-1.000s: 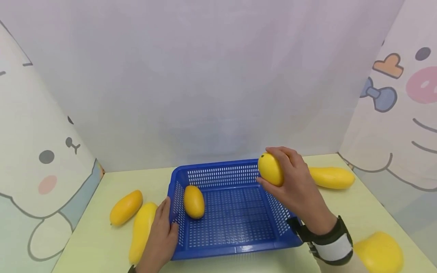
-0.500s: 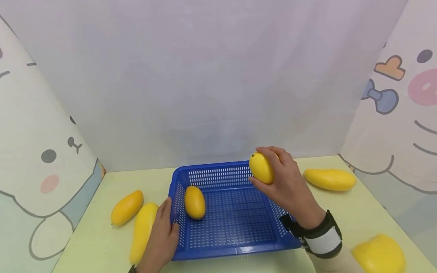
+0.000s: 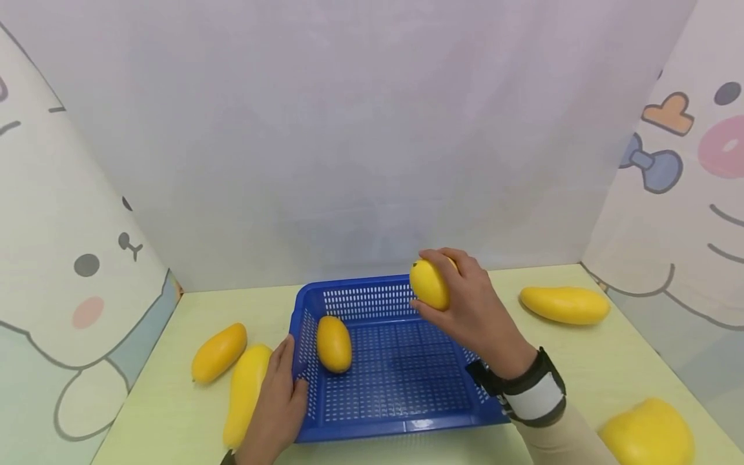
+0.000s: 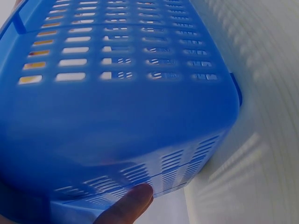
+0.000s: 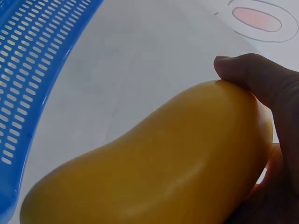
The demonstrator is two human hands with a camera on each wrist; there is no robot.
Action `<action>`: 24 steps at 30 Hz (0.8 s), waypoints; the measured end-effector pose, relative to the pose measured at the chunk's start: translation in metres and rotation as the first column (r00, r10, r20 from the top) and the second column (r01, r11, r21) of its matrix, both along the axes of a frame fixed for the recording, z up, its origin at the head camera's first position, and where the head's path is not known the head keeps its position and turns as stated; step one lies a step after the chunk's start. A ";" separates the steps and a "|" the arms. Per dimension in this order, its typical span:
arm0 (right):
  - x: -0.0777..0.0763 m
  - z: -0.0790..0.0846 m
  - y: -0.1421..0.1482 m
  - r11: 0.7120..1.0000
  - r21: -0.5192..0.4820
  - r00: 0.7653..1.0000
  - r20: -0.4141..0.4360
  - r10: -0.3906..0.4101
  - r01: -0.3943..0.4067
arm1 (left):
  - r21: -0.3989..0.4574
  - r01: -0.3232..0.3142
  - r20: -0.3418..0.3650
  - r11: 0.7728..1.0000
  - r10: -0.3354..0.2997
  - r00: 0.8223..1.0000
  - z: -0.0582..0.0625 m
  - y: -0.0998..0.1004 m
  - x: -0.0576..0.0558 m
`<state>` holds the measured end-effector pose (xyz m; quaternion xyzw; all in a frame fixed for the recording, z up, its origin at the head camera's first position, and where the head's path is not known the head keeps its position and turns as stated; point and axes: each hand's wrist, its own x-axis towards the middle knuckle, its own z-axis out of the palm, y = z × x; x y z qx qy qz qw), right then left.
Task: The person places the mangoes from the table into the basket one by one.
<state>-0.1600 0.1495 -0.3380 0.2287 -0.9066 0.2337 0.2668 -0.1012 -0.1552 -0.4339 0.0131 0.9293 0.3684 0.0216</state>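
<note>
My right hand (image 3: pixel 465 303) grips a yellow mango (image 3: pixel 429 285) above the back right part of a blue plastic basket (image 3: pixel 407 426). Close up in the right wrist view, the held mango (image 5: pixel 154 158) is long and smooth, with my thumb across its upper end. My left hand (image 3: pixel 276 403) rests against the outside of the basket's left wall, fingers fairly straight. In the left wrist view one fingertip (image 4: pixel 135 196) touches the slotted blue wall. Inside the basket, an orange-yellow mango (image 3: pixel 334 344) lies against the left side.
Left of the basket lie an orange-yellow fruit (image 3: pixel 219 352) and a long yellow fruit (image 3: pixel 247 391), the latter partly behind my left hand. A long yellow fruit (image 3: pixel 565 305) is at the back right. A lumpy yellow one (image 3: pixel 648 433) sits front right. Cloth walls (image 3: pixel 372 148) enclose the table.
My right hand has carried the mango leftward, farther over the basket. The left hand and the basket have stayed in place.
</note>
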 end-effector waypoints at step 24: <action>-0.018 -0.007 -0.017 0.998 0.063 0.999 0.041 0.017 -0.020 | -0.008 -0.004 0.006 1.000 0.004 1.000 0.001 0.001 0.000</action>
